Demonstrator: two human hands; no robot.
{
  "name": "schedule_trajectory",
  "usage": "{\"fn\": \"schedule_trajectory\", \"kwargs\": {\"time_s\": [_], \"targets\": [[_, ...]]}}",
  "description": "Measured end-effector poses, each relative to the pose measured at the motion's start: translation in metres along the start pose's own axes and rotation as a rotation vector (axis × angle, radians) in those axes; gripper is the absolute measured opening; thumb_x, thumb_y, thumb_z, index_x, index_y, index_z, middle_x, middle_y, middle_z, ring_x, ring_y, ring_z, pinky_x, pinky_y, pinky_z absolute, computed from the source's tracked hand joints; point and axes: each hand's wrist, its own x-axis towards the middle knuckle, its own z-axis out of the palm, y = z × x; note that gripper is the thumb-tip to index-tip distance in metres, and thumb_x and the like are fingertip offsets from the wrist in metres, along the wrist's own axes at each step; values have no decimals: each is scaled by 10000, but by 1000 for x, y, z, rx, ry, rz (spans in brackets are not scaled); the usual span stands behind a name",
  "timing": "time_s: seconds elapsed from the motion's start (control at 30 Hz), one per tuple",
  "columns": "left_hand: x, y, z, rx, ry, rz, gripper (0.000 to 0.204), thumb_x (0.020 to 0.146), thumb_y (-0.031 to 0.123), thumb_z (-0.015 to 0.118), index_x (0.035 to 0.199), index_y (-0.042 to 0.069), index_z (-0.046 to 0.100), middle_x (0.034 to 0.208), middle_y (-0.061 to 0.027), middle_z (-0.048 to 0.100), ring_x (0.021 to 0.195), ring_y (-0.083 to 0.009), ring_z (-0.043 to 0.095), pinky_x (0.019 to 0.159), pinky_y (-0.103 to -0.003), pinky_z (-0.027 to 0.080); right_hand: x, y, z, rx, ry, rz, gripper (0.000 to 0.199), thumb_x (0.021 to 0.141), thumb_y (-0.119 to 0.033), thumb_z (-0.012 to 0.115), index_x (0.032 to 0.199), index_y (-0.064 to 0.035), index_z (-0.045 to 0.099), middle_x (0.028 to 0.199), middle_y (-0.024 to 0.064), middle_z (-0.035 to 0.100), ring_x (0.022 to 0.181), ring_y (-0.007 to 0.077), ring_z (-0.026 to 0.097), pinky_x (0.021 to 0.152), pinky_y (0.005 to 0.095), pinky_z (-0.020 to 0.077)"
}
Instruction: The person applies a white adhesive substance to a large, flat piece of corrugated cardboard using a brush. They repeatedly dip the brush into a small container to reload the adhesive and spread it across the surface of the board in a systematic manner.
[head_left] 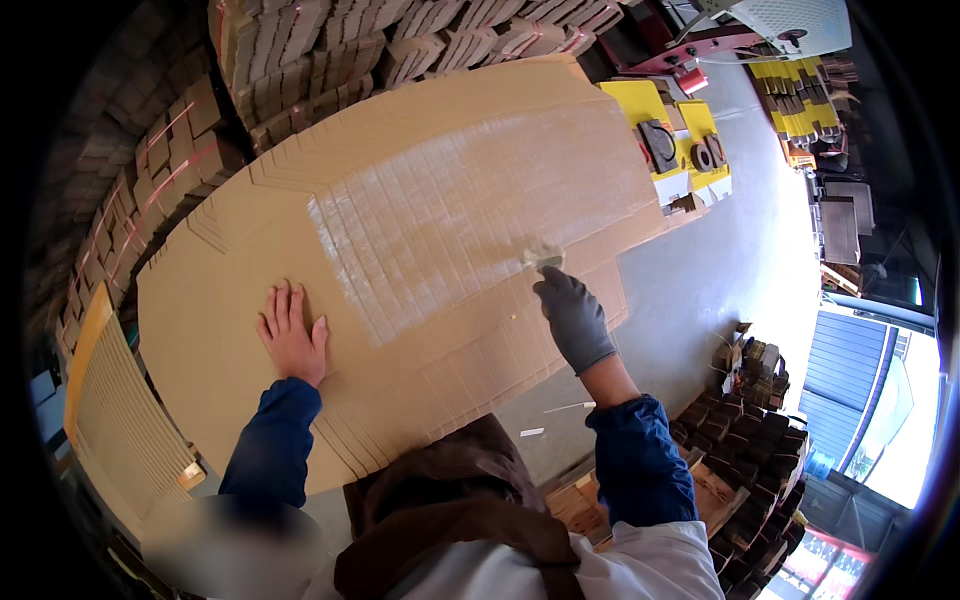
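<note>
A large brown cardboard sheet (205, 300) lies in front of me, scored with rows of creases. My bare left hand (292, 332) rests flat on its left part, fingers spread and holding nothing. In a dark grey glove, my right hand (575, 318) grips what looks like a flat brush (543, 256) with pale bristles; its handle is hidden in my fist. The bristles touch the sheet near its right side. Up and left of the brush, a whitish, shiny wet-looking patch (385, 255) covers a wide band of the creased strips.
Stacks of bundled cardboard (330, 60) rise along the far edge. A ribbed board (125, 410) leans at the left. Yellow-topped boxes (690, 140) carrying dark rings stand at the far right. Dark stacked pieces (750, 450) sit on a wooden pallet (715, 492) at the lower right.
</note>
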Motion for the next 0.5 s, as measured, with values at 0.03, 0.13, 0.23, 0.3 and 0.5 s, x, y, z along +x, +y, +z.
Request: {"fn": "schedule_trajectory", "kwargs": {"time_s": [0.03,0.13,0.23,0.3,0.5], "targets": [[-1,0,0,0,1,-1,590,937,359,514,1451,93,399,1570,-102,315,1467,-316,225,1160,-564,129,-1,3,-5,37,27,25,228,827,-72,593,1047,-112,640,1261,99,596,1055,327,623,842,428,543],[1,1,0,-14,-5,-6,593,936,356,515,1452,89,396,1579,-104,301,1471,-317,217,1162,-567,121,-12,-25,2,29,70,-206,232,835,-65,577,1055,-97,645,1280,106,591,1047,348,620,839,435,541],[-1,-2,2,-7,1,4,602,934,351,518,1458,85,387,1586,-102,291,1472,-319,215,1164,-566,117,5,28,25,35,197,-147,220,821,-66,581,1029,-86,652,1187,128,622,984,325,636,762,418,552],[1,0,1,-8,-17,-3,606,934,346,520,1461,82,383,1586,-106,288,1472,-321,215,1164,-565,114,21,65,12,31,246,-2,224,824,-69,578,1033,-76,660,1162,135,640,952,316,644,746,423,551],[0,0,2,-15,-24,-12,609,930,328,518,1466,75,380,1586,-125,282,1473,-329,211,1168,-567,104,25,68,13,-25,243,5,196,851,-87,569,1030,-91,650,1161,127,646,962,335,652,796,436,544]]}}
